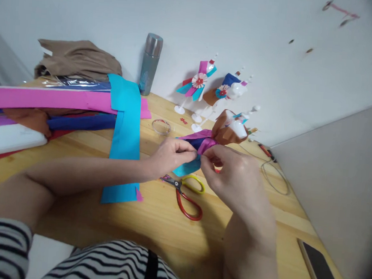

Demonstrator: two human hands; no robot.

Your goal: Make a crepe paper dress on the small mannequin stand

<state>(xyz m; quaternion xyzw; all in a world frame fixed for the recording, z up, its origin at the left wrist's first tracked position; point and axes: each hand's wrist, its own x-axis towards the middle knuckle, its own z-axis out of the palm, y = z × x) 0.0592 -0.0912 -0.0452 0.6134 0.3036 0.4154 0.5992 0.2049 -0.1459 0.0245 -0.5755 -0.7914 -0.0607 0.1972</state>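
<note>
Both hands meet over a figure dressed in coloured crepe paper [226,133], with a brown top part, pink and dark blue bands and a turquoise piece below. My left hand [173,156] pinches at the pink and blue paper [201,143] with thumb and forefinger. My right hand [238,171] is closed, its fingertips on the pink strip close beside the left ones. What lies between the right fingertips is partly hidden. Just below the hands rest scissors [177,184] with one yellow and one red handle. A long turquoise paper strip [125,152] passes under my left forearm.
Small dressed figures on white stands [199,81] line the wall beside a grey thermos [150,63]. Rolled crepe paper [47,99] and a brown cloth [79,58] fill the left. A wire ring [161,127], a cable [275,176] and a phone [322,272] lie on the wooden table.
</note>
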